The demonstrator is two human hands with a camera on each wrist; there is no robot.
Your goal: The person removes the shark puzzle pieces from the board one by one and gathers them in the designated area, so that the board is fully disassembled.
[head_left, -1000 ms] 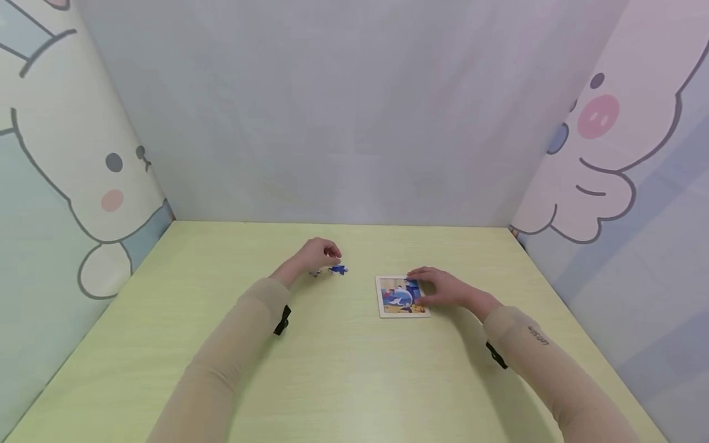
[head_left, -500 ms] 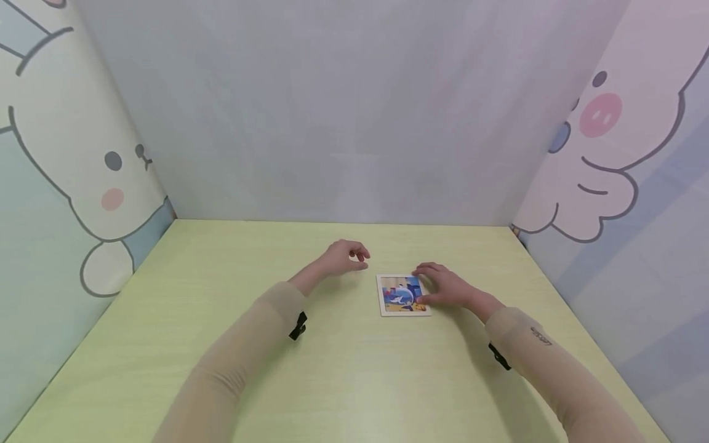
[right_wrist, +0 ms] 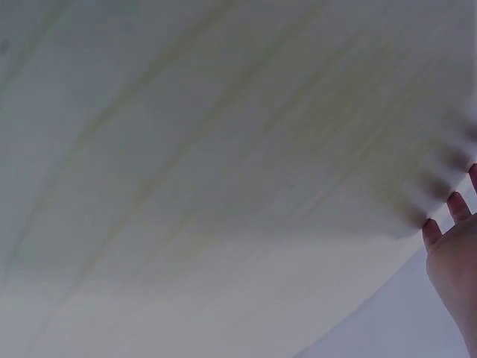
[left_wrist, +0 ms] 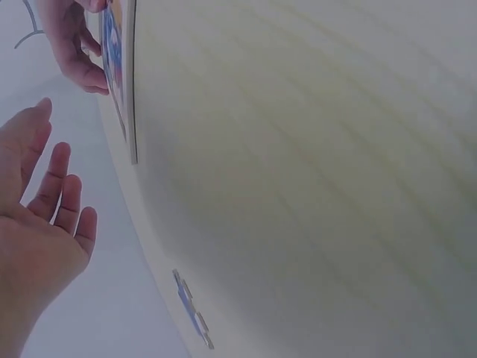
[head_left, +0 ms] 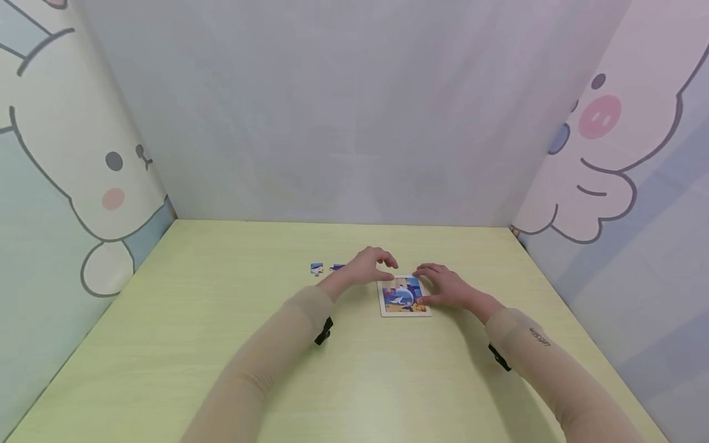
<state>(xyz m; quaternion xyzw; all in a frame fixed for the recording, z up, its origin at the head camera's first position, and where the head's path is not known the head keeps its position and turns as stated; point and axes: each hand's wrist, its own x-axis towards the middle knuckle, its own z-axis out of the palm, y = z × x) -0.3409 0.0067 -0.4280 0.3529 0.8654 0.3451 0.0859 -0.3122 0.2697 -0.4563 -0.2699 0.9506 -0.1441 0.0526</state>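
Observation:
A square jigsaw puzzle [head_left: 400, 298] in a white-edged tray lies flat on the table, with a sea picture and a bare beige patch at its upper left. My left hand [head_left: 368, 266] hovers over the tray's upper left corner, its thumb and fingers apart. In the left wrist view nothing shows between the fingers of the left hand [left_wrist: 45, 216]. My right hand [head_left: 447, 288] holds the tray's right side, thumb on the picture and fingers by the top right corner. Two loose puzzle pieces, a left one [head_left: 316, 269] and a partly hidden right one [head_left: 337, 267], lie behind the left wrist.
The pale yellow-green table [head_left: 354, 375] meets a plain grey backdrop [head_left: 354, 123] at its far edge. Side panels with cartoon animals stand left [head_left: 50, 246] and right [head_left: 653, 258]. In the left wrist view a loose piece [left_wrist: 192, 309] lies below the puzzle.
My left hand has moved right from over the loose pieces to the puzzle's upper left corner. Two pieces show again behind it. The right hand stays almost still on the tray.

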